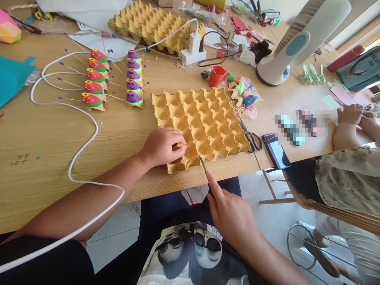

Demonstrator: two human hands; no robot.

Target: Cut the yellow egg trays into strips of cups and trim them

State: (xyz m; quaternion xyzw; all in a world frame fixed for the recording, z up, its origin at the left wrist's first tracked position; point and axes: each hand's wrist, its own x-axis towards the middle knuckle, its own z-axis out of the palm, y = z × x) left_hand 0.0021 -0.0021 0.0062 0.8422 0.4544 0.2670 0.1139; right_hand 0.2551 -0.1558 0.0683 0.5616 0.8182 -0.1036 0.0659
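Note:
A yellow-brown cardboard egg tray (214,132) lies on the table in front of me, its cups facing up. My left hand (162,147) rests over its near left part, thumb and fingers closed on a ridge between cups. My right hand (233,211) is wrapped round a thin knife (202,163), the index finger stretched along its back. The blade's tip meets the tray's near edge, just right of my left hand. The knife's handle is hidden in my palm. Black-handled scissors (253,139) lie against the tray's right side.
Painted carton strips with stick feelers, red (93,99) and purple (134,96), stand at left. Behind are another egg tray (148,25), a power strip (192,56) and a red cup (217,76). A white cable (86,143) crosses my left arm. A phone (276,151) lies near a seated person (347,174).

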